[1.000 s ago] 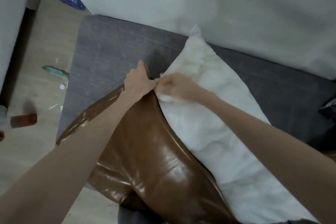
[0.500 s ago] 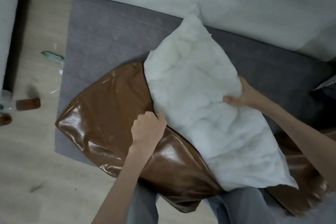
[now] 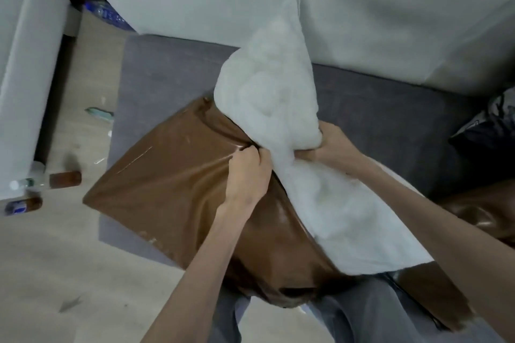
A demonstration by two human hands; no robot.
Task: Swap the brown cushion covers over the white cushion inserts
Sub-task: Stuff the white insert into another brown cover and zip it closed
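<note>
A shiny brown cushion cover point(image 3: 172, 184) lies across my lap and the grey sofa seat point(image 3: 167, 69). A white cushion insert point(image 3: 273, 97) sticks out of the cover's open edge, with its free end bent upward. My left hand point(image 3: 246, 175) is clenched on the cover's edge right beside the insert. My right hand point(image 3: 331, 147) squeezes the middle of the insert. A second brown cover point(image 3: 485, 211) lies at the right, partly hidden behind my right forearm.
White sofa back cushions point(image 3: 362, 8) rise behind the seat. A dark patterned object point(image 3: 490, 125) sits at the far right. On the wooden floor point(image 3: 55, 259) to the left lie several small bottles point(image 3: 64, 178) and scraps. My grey trousers point(image 3: 362, 312) show at the bottom.
My right hand moved from the insert's far edge to its middle and bunched it, folding the top upward. My left hand shifted up along the cover's edge towards the insert.
</note>
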